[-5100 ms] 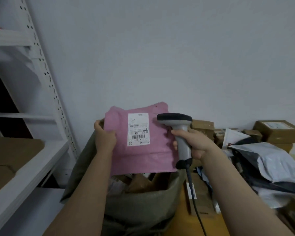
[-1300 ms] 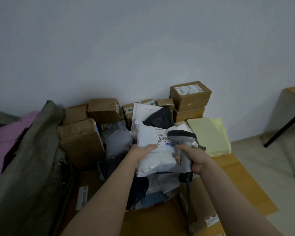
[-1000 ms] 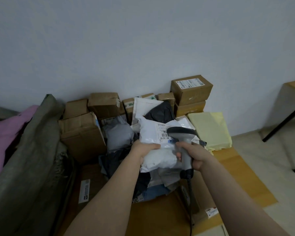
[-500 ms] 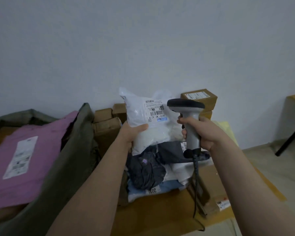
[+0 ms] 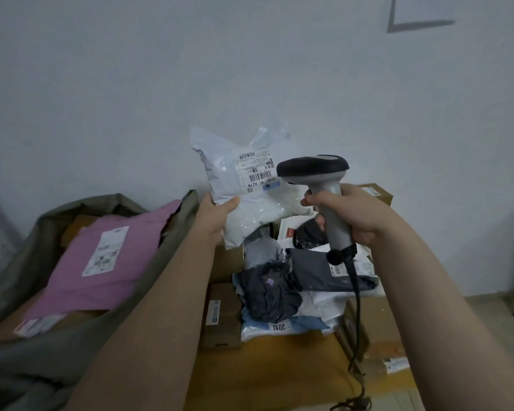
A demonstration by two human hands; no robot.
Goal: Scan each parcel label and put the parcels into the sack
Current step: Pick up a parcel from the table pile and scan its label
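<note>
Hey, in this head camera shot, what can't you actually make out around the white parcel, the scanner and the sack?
Head view, label on the white parcel: the fine print is too small to read, and the head of the scanner overlaps its right edge.
Head view, sack: whatever lies deeper is hidden under the pink parcel.
Head view, cable: its far end is lost at the bottom edge.

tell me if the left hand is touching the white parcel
Touching: the head view shows the left hand gripping the white parcel, thumb across its front.
</note>
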